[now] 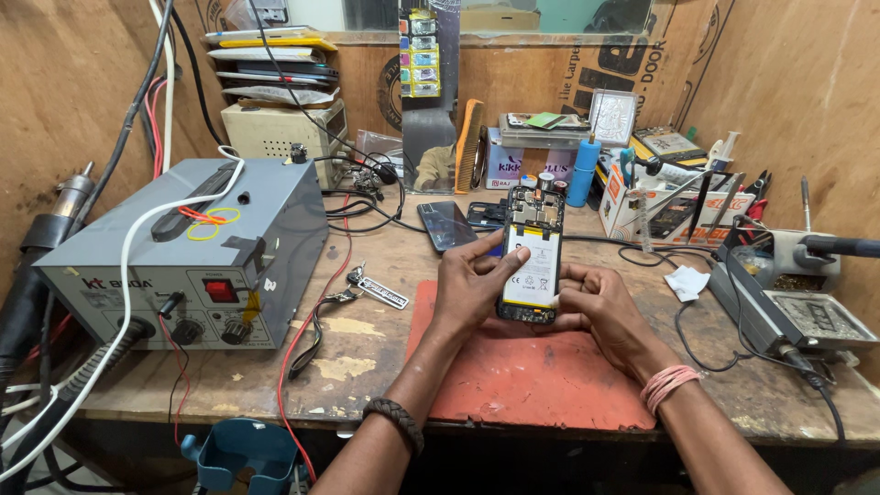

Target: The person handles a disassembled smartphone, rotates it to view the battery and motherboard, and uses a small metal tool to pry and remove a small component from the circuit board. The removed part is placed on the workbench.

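We hold an opened phone with its back cover off, raised just above the far edge of the red work mat on the wooden bench. It stands roughly upright in our view: a dark circuit board with small metal shields fills its top part, and a white battery with a yellow strip along its lower end fills the middle. A thin black frame runs around both.

Our left hand grips the phone's left edge, thumb stretched across the battery and pressing on it. Our right hand cups the lower right corner, fingers curled around the frame.

Just beyond the phone, a dark back cover lies flat on the bench. A grey rework station sits well to the left.
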